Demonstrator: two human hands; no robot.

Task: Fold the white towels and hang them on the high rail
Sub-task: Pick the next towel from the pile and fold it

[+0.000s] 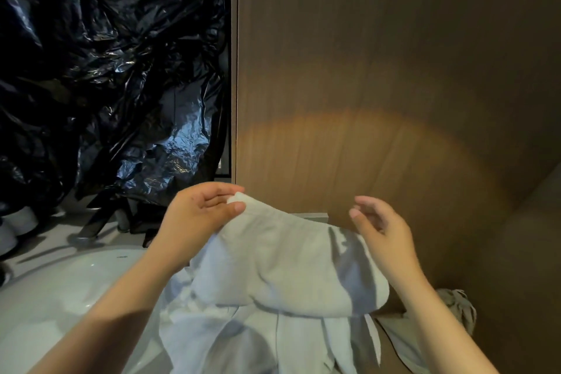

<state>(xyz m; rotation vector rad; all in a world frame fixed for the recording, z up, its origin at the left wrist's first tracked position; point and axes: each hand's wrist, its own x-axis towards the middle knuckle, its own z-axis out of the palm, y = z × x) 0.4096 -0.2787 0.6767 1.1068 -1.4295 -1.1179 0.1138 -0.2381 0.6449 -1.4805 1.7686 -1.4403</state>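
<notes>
A white towel [282, 264] hangs in front of me, draped in a fold, with more white cloth [230, 340] trailing below it. My left hand [197, 215] pinches the towel's upper left corner between thumb and fingers. My right hand [379, 228] hovers at the towel's right side with fingers spread and curled, holding nothing; whether it touches the cloth I cannot tell. No rail is in view.
A brown wood-grain panel [394, 85] fills the wall straight ahead, lit by a warm patch. Crumpled black plastic sheeting [106, 70] covers the left. A white basin [60, 291] lies at lower left. A grey bundle of cloth [458, 307] sits at right.
</notes>
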